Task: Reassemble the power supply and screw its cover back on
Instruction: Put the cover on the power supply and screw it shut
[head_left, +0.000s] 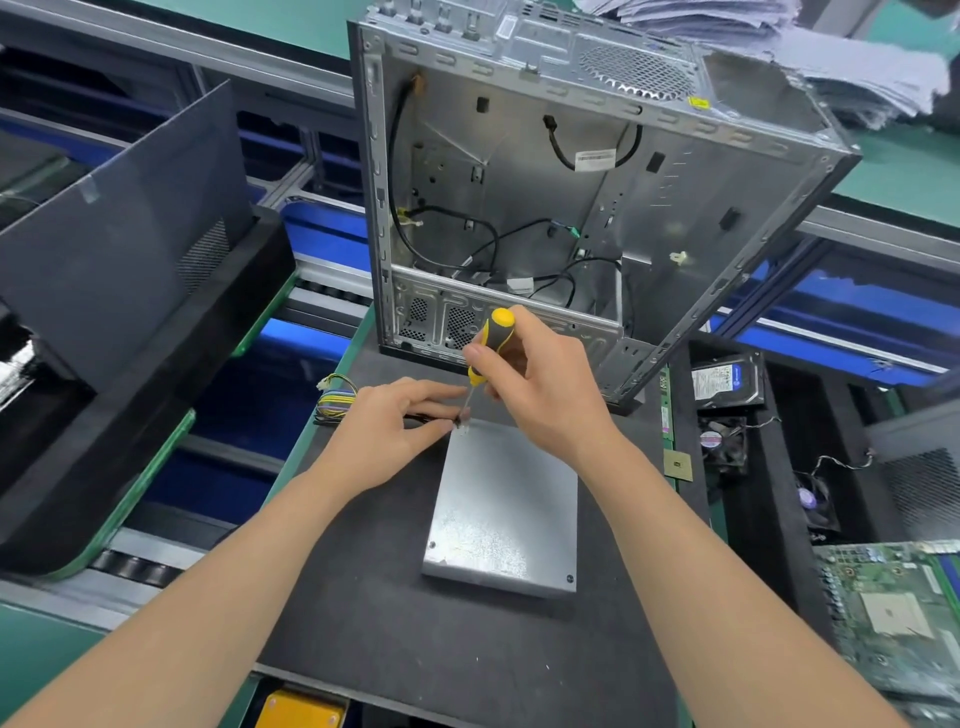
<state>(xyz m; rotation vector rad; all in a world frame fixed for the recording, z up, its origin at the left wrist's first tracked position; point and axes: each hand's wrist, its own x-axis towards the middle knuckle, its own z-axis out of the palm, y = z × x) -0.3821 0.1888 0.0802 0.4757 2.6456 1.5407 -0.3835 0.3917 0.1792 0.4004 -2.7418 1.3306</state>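
The power supply (506, 506) lies flat on the black mat (374, 613), its grey metal cover facing up. Two screws show in the cover's near corners. My right hand (540, 384) is closed around a yellow and black screwdriver (493, 338), held nearly upright with its tip at the cover's far left corner. My left hand (395, 421) rests by that corner, fingertips pinched at the screwdriver tip; whether they hold a screw is hidden. The supply's coloured cable bundle (336, 400) trails off to the left behind my left hand.
An open, empty computer case (597, 171) stands just behind the mat. A dark side panel (130, 234) leans at the left. At the right lie a hard drive (727, 379), a fan (722, 441), a processor (678, 464) and a motherboard (893, 613).
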